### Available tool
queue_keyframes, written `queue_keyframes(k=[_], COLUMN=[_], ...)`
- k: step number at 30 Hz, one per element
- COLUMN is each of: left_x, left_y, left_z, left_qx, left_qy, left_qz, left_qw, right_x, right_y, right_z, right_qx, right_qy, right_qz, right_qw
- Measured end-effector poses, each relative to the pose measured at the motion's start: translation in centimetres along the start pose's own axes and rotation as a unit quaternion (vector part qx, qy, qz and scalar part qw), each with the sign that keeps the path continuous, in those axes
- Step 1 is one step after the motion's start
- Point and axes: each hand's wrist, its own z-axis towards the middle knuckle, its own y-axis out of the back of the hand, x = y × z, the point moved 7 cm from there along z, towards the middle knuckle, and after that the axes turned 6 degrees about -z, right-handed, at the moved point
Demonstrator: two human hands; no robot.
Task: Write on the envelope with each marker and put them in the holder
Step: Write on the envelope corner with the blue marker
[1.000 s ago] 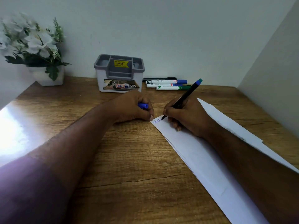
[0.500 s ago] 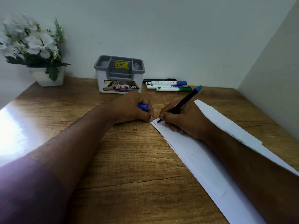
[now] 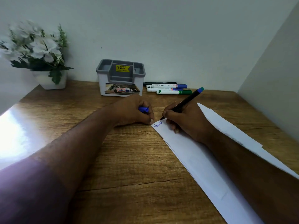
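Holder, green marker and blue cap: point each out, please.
holder (image 3: 103,81), head view, left front wall.
green marker (image 3: 171,92), head view, white barrel.
blue cap (image 3: 143,109), head view, end showing from the left hand (image 3: 132,110).

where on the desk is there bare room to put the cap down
Bare wood lies between the flower pot and the holder, and near the left forearm. Crowded: the markers right of the holder, and the envelope under the right hand.

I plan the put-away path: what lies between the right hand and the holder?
Head view: only bare table separates right hand from holder; the markers lie beside it.
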Motion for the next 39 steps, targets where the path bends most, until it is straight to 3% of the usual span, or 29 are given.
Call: queue_keyframes(k=[7, 15, 21, 31, 35, 39], left_x=[0.1, 0.0, 0.0, 0.2, 0.1, 0.3], left_y=[0.0, 0.0, 0.2, 0.2, 0.1, 0.3], left_z=[0.2, -0.1, -0.2, 0.0, 0.0, 0.0], left_qx=[0.005, 0.0, -0.018, -0.018, -0.013, -0.025], left_qy=[-0.001, -0.006, 0.005, 0.006, -0.017, -0.045], left_qz=[0.001, 0.0, 0.015, -0.002, -0.005, -0.037], left_qw=[1.0, 1.0, 1.0, 1.0, 1.0, 0.998], right_x=[-0.2, 0.2, 1.5, 1.0, 1.0, 2.1], right_y=[0.1, 2.1, -0.1, 0.0, -1.3, -2.6], right_z=[0.1, 0.7, 0.2, 0.3, 0.6, 0.7], right_qx=[0.0, -0.107, 0.006, -0.038, 0.021, 0.042], right_qy=[0.009, 0.057, 0.064, 0.082, 0.079, 0.131], right_qz=[0.005, 0.195, 0.203, 0.176, 0.148, 0.11], right_qw=[1.0, 0.973, 0.977, 0.98, 0.986, 0.984])
